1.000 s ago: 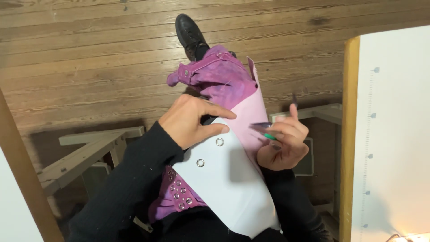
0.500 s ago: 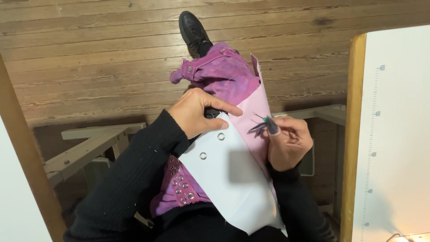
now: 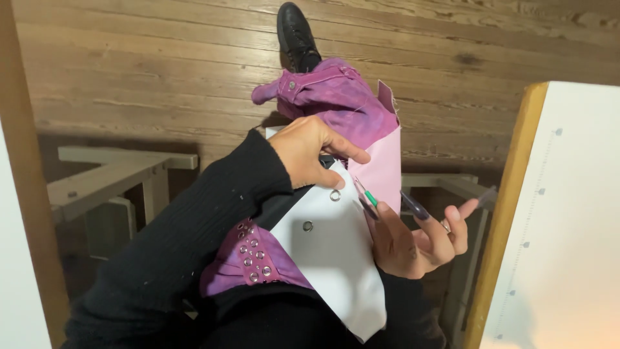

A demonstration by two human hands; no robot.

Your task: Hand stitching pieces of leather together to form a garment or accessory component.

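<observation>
Eyelet panel, work in hand
Left hand [image 3: 309, 152] presses white panel [image 3: 329, 252] at frame centre; right hand [image 3: 413, 236] pinches green tool [image 3: 365, 196]; next: align at eyelet [image 3: 334, 194]

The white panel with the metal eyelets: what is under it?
Under the white panel, purple studded fabric shows at its left edge and a pink sheet at its upper right. The left hand presses its top corner. Whatever lies beneath its middle is covered.

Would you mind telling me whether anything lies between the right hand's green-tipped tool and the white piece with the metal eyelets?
Nothing visible does. The right hand holds the small green-tipped tool right at the edge of the white sheet with metal eyelets, with no object between them. The left hand presses the sheet's upper corner, off to the side.
</observation>
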